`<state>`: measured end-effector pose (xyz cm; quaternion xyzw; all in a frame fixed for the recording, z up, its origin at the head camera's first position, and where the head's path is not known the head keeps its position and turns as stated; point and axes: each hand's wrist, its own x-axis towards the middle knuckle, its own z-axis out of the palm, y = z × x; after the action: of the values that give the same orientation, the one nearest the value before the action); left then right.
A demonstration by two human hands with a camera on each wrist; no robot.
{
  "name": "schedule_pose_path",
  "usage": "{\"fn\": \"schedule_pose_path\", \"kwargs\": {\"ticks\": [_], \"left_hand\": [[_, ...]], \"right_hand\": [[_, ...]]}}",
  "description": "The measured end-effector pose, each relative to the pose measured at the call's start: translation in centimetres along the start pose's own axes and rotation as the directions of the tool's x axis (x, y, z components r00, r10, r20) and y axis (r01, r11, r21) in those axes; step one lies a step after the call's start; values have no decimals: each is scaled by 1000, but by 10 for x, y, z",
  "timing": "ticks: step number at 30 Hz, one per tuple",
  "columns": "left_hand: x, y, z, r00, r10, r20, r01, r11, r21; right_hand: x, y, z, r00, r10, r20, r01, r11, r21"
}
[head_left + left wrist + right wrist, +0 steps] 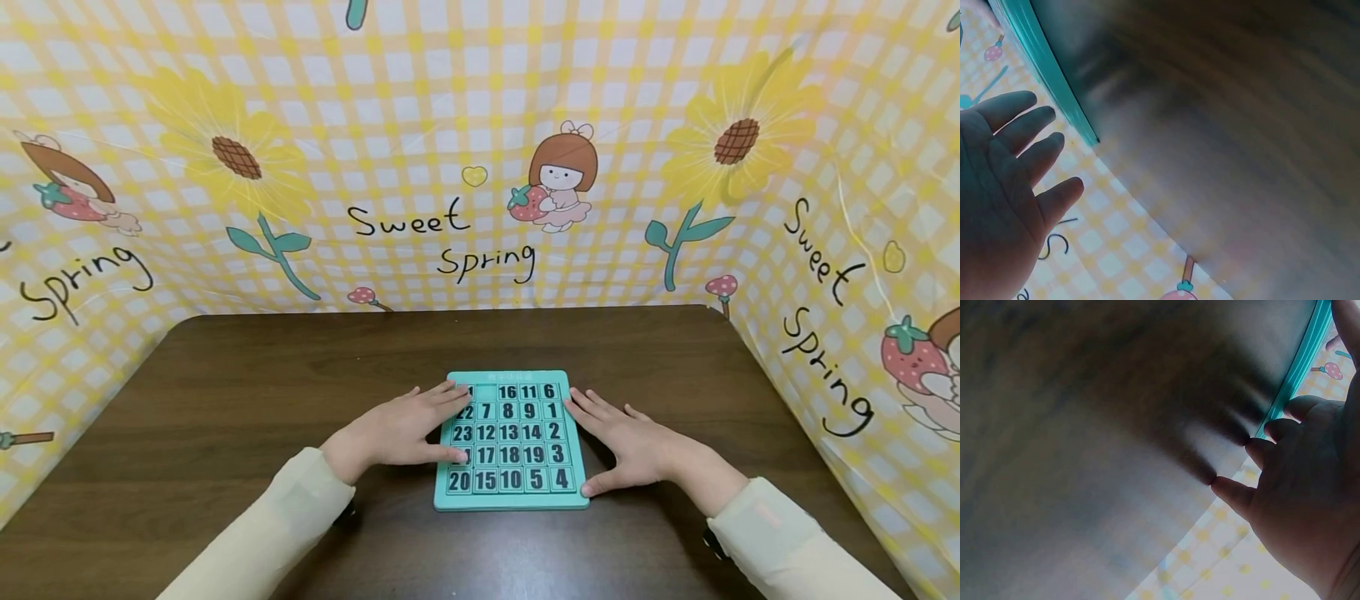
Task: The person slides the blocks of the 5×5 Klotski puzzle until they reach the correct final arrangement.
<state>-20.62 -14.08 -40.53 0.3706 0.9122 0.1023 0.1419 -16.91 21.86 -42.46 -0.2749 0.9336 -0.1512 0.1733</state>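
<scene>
Number puzzle (pixel 513 442) – a turquoise square frame filled with numbered tiles (pixel 508 432) – lay flat on the dark brown table (pixel 247 392), near the middle of the scene, between the person's two hands. One gap showed in the far row, second from the left, with 16, 11 and 6 to its right. The nearest row read 20, 15, 10, 5, 4, and the column at the right ran 6, 1, 2, 3, 4 from far to near.

The left hand (pixel 401 423) reached over the left edge, its fingers straight and its thumb set apart. Fingertips and thumb partly covered tiles in the left column; whether they touched them could not be told. The right hand (pixel 630 442) was spread along the right edge, index finger towards the far end and thumb at the near right corner. Neither hand gripped anything – they were well apart, one on each side of the frame.

Pale sleeves (pixel 296 508) covered both forearms. Beyond the table and to either side hung a yellow-and-white checked cloth (pixel 405 108), printed with sunflowers (pixel 236 158), a girl hugging a strawberry (pixel 528 204), and the words "Sweet Spring".
</scene>
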Motion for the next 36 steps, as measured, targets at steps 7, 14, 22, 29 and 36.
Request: {"fn": "schedule_pose_path", "kwargs": {"ticks": [7, 14, 22, 29, 36], "left_hand": [[15, 10, 2, 998, 63, -5, -63, 997, 36], [26, 17, 4, 997, 77, 15, -77, 994, 76], [36, 18, 5, 998, 63, 21, -65, 993, 101], [39, 18, 5, 998, 42, 43, -46, 994, 95], [37, 14, 4, 999, 33, 43, -37, 994, 107]], "right_hand": [[0, 0, 1, 1000, -1, 0, 1, 1000, 2], [0, -1, 1, 1000, 2, 2, -2, 1000, -3], [-1, -1, 0, 1000, 6, 1, -6, 1000, -8], [-1, -1, 1, 1000, -1, 2, 1, 1000, -1], [-1, 0, 0, 1000, 1, 1, -1, 1000, -5]]}}
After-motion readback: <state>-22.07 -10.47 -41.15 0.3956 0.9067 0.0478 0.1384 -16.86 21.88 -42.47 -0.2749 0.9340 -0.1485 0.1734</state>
